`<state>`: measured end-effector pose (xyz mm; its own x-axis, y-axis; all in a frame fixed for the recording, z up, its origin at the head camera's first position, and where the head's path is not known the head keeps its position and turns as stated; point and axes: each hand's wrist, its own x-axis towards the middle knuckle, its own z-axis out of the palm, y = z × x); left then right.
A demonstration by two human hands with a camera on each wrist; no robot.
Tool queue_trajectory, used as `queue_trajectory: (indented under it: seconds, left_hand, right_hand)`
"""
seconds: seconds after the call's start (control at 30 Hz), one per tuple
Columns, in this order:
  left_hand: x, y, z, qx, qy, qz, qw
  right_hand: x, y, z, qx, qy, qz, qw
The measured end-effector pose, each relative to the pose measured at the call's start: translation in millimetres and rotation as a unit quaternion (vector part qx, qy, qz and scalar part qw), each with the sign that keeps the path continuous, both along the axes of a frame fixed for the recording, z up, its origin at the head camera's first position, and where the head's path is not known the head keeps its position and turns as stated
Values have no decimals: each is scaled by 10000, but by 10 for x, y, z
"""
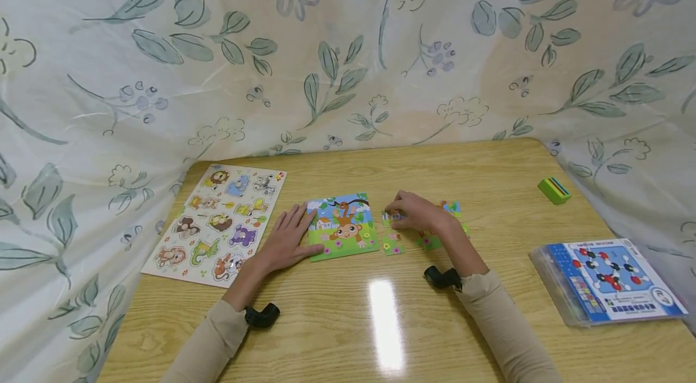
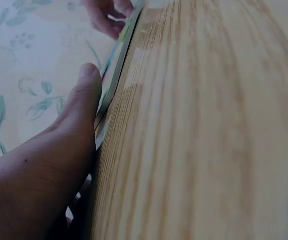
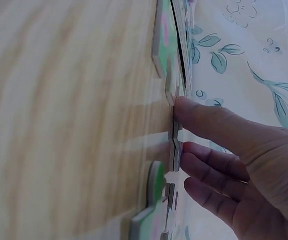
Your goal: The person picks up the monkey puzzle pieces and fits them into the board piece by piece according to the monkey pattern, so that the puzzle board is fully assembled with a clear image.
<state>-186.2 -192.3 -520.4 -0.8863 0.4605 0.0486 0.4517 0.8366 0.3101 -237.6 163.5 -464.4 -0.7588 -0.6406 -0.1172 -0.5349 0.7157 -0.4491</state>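
A square board with a monkey picture (image 1: pixel 348 244) lies flat near the middle of the wooden table. My left hand (image 1: pixel 285 238) rests at its left side, fingers extended and thumb along the lower left edge. Just right of the board, my right hand (image 1: pixel 423 212) pinches a small jigsaw piece (image 3: pixel 176 150) between thumb and fingers, low over the table. Below that hand lies a green jigsaw piece with flowers (image 1: pixel 394 245). More jigsaw pieces (image 1: pixel 431 242) lie under and beyond the right hand, partly hidden by it.
An animal puzzle board (image 1: pixel 247 189) lies at the left, close to my left hand and forearm. At the right edge sits a plastic case with a molecule picture (image 1: pixel 614 280). A small green block with coloured stripes (image 1: pixel 553 191) is behind it. Floral cloth (image 1: pixel 348 111) hangs behind the table.
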Motion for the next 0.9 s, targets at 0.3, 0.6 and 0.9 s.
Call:
queue_trajectory:
  seconds: [0.3, 0.6, 0.9]
  left_hand:
    - [14, 12, 31, -32, -15, 26, 10000]
    - [18, 18, 34, -44, 28, 46, 10000]
    - [14, 22, 26, -88, 53, 30, 9999]
  right_hand:
    - [2, -21, 2, 165, 332, 4, 9993]
    - [-12, -34, -32, 145, 507, 57, 9986]
    - [-38, -46, -74, -361, 105, -228, 9990]
